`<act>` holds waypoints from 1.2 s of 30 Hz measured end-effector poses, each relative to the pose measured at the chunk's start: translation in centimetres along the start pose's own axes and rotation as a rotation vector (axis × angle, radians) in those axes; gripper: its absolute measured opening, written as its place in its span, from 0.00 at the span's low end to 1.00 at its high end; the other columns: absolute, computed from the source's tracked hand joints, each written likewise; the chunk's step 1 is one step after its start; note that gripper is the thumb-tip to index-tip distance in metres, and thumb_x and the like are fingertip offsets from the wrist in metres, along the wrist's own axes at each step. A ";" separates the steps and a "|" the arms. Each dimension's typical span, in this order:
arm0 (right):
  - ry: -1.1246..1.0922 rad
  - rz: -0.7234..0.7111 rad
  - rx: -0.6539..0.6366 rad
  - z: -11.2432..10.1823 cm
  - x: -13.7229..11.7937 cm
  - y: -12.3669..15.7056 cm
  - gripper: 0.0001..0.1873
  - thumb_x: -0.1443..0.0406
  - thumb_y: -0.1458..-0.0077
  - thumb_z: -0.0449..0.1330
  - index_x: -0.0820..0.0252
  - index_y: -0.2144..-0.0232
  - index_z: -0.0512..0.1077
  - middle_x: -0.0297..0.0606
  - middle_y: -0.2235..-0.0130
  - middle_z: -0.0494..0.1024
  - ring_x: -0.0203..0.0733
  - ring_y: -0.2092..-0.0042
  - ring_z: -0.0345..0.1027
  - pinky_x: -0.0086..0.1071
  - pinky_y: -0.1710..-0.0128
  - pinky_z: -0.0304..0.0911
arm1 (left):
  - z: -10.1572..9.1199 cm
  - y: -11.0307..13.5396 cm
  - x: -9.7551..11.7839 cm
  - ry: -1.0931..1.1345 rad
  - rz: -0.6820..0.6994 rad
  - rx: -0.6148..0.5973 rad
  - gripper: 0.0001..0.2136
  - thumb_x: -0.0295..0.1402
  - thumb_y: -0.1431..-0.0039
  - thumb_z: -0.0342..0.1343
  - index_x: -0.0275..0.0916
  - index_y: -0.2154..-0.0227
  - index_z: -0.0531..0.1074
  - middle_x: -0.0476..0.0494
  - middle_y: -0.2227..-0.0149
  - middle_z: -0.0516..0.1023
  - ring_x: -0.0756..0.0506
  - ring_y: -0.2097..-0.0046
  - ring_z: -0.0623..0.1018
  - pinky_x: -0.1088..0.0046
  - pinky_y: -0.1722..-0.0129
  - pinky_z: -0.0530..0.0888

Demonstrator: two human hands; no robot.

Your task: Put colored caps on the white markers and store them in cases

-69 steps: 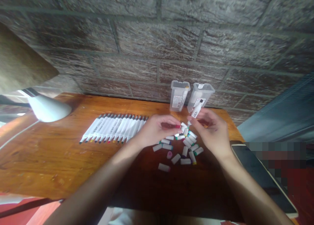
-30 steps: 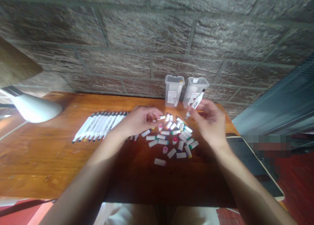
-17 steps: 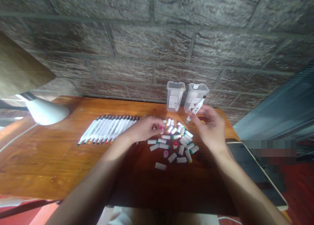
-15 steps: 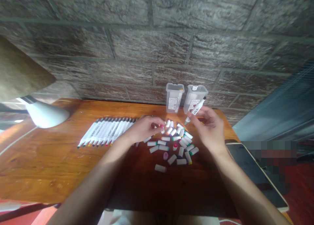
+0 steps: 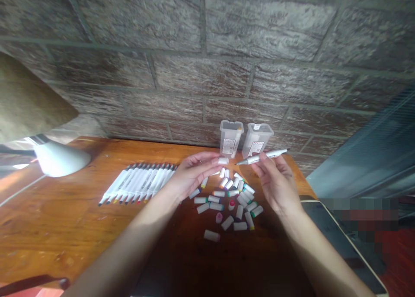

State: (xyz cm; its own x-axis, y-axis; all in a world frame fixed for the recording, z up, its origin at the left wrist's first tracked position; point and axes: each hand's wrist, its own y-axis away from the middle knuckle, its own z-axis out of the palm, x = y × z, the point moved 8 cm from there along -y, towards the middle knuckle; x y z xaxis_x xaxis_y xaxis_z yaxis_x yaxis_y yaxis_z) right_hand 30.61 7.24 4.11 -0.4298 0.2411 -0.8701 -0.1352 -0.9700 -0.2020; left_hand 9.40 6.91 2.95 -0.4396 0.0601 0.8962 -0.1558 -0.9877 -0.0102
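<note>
While the left hand (image 5: 193, 174) pinches a cap (image 5: 223, 161), the marker (image 5: 252, 159) gripped by the right hand (image 5: 278, 180) has nearly levelled.

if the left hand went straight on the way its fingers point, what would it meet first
Likely the marker in the right hand, tip first, just beyond the white cap that the left hand holds, though depth is unclear from this single view.

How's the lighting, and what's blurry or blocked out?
Head view: bright light on the row of markers and lamp base, deep shadow over the near middle of the table; box labels too soft to read; pixelation hides a patch at right.
</note>
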 end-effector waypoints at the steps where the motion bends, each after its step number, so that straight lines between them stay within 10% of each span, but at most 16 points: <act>1: 0.018 -0.027 -0.004 0.0 -0.2 0.0 0.09 0.60 0.50 0.71 0.51 0.66 0.76 0.27 0.64 0.80 0.32 0.61 0.77 0.27 0.55 0.75 | 0.0 0.0 0.0 -0.004 0.004 0.000 0.13 0.30 0.54 0.72 0.36 0.64 0.80 0.43 0.61 0.85 0.44 0.55 0.84 0.66 0.44 0.76; 19: 0.092 0.024 -0.064 1.1 1.2 1.3 0.14 0.59 0.51 0.72 0.53 0.61 0.78 0.30 0.65 0.84 0.40 0.61 0.80 0.35 0.58 0.77 | 1.1 0.4 0.4 -0.366 0.219 -0.020 0.18 0.36 0.49 0.70 0.36 0.55 0.80 0.40 0.52 0.83 0.41 0.49 0.81 0.62 0.44 0.75; 36: 0.121 0.016 -0.117 1.1 0.9 0.9 0.11 0.59 0.51 0.72 0.55 0.66 0.79 0.31 0.71 0.82 0.35 0.70 0.76 0.30 0.66 0.72 | 1.2 1.4 0.4 -0.608 0.331 -0.081 0.17 0.38 0.45 0.66 0.39 0.54 0.81 0.44 0.64 0.86 0.46 0.69 0.83 0.72 0.65 0.81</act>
State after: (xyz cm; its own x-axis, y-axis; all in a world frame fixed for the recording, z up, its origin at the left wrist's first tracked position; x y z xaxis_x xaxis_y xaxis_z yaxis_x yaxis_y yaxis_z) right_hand 29.16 6.58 3.66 -0.3190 0.2272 -0.9201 -0.0212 -0.9723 -0.2327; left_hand 10.05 5.34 3.85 0.0943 -0.3567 0.9294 -0.1753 -0.9250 -0.3372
